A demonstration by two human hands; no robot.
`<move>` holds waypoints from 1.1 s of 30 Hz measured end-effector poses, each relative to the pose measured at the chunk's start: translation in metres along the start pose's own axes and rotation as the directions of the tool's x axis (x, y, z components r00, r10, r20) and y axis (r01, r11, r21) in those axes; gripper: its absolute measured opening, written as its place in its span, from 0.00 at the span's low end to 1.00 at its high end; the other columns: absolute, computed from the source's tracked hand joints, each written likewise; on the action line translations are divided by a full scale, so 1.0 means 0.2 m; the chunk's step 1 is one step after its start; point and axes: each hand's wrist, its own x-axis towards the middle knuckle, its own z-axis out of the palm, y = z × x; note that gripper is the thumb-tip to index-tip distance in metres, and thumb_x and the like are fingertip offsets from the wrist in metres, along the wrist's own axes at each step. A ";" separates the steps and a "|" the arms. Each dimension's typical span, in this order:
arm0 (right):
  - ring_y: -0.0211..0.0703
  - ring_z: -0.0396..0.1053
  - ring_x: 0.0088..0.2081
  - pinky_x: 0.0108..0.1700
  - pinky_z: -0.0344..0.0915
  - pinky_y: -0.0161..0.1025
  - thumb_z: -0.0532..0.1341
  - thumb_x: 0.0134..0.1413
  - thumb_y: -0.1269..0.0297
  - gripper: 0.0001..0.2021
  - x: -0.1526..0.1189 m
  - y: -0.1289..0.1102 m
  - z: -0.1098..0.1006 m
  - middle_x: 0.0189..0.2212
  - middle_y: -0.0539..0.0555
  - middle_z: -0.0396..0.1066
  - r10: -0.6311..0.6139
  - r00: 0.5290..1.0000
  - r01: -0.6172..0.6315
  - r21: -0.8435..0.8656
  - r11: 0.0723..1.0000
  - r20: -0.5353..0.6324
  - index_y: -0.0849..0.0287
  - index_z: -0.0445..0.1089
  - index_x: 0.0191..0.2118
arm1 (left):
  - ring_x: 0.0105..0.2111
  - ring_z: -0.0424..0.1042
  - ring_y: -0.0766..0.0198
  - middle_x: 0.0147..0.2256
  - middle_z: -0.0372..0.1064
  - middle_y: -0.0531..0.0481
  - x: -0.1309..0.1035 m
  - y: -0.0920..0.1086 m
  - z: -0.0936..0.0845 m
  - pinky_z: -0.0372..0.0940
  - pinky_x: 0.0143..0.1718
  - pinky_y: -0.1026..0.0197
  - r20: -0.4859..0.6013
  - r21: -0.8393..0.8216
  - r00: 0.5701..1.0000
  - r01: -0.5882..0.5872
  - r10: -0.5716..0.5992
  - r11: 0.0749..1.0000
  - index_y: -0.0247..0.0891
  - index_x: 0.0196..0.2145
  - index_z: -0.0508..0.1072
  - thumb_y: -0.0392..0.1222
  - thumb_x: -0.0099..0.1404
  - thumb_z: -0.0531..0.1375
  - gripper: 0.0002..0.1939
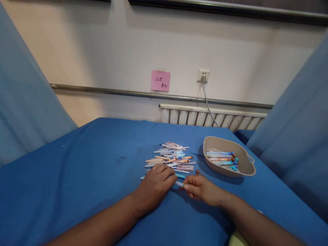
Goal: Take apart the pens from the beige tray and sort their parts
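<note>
Between my two hands is a pale, whitish pen piece (179, 183). My left hand (156, 183) is closed over its left end, just in front of the pile of pens. My right hand (201, 190) pinches its right end, and a small brown-tipped piece (197, 172) sticks up behind those fingers. Several pens and pen parts (170, 160) in white, orange, pink and blue lie in rows on the blue cloth. A teal-ended pen (180, 176) lies right behind my hands.
A beige basket (247, 169) holding several pens and blue pieces stands at the right. Behind the blue-covered table (97, 153) are a radiator (194, 116), a rail, a pink note (160, 81) and a socket with a plugged cord. Blue curtains hang on both sides.
</note>
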 end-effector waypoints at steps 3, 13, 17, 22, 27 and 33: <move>0.34 0.56 0.22 0.25 0.52 0.32 0.51 0.59 0.51 0.17 0.00 0.02 0.01 0.19 0.46 0.61 -0.015 0.998 0.000 -0.240 0.971 -0.061 0.59 0.64 0.28 | 0.32 0.64 0.60 0.29 0.68 0.47 0.00 0.00 0.03 0.58 0.37 0.57 0.103 -0.003 0.995 0.012 -0.011 1.000 0.38 0.32 0.69 0.42 0.69 0.50 0.11; 0.39 0.66 0.30 0.32 0.55 0.34 0.47 0.64 0.60 0.14 -0.02 0.00 0.03 0.30 0.53 0.71 -0.161 0.984 0.059 -0.736 0.674 -0.069 0.59 0.65 0.32 | 0.26 0.68 0.61 0.26 0.70 0.50 -0.03 -0.01 0.05 0.54 0.25 0.63 0.322 -0.225 0.920 0.302 -0.221 0.927 0.39 0.29 0.71 0.49 0.68 0.49 0.16; 0.40 0.66 0.33 0.34 0.57 0.34 0.47 0.65 0.61 0.13 -0.03 -0.01 0.03 0.31 0.54 0.70 -0.234 0.972 0.146 -0.745 0.650 -0.013 0.59 0.65 0.35 | 0.22 0.64 0.67 0.21 0.66 0.54 -0.04 -0.04 0.03 0.55 0.24 0.66 0.495 -0.498 0.840 0.484 -0.223 0.720 0.38 0.31 0.72 0.53 0.68 0.46 0.21; 0.41 0.66 0.37 0.38 0.59 0.35 0.49 0.63 0.65 0.09 -0.02 0.02 0.03 0.36 0.55 0.70 -0.268 0.963 0.202 -0.662 0.722 0.003 0.59 0.65 0.40 | 0.20 0.60 0.69 0.18 0.61 0.56 -0.03 -0.05 0.02 0.57 0.24 0.67 0.621 -0.610 0.753 0.638 -0.217 0.470 0.34 0.33 0.70 0.54 0.68 0.44 0.23; 0.40 0.67 0.36 0.37 0.59 0.34 0.51 0.61 0.67 0.06 -0.02 0.01 0.03 0.34 0.53 0.70 -0.212 0.976 0.145 -0.580 0.801 -0.047 0.58 0.64 0.39 | 0.29 0.65 0.65 0.30 0.67 0.54 -0.04 -0.02 0.00 0.56 0.29 0.65 0.344 -0.473 0.869 0.488 -0.356 0.734 0.39 0.36 0.65 0.47 0.58 0.60 0.11; 0.41 0.66 0.35 0.36 0.58 0.35 0.52 0.60 0.67 0.05 -0.02 0.01 0.03 0.33 0.53 0.70 -0.212 0.973 0.121 -0.586 0.801 -0.089 0.59 0.64 0.37 | 0.28 0.66 0.63 0.28 0.68 0.52 -0.04 -0.02 0.00 0.54 0.28 0.64 0.279 -0.264 0.927 0.326 -0.251 0.908 0.39 0.31 0.68 0.48 0.65 0.53 0.12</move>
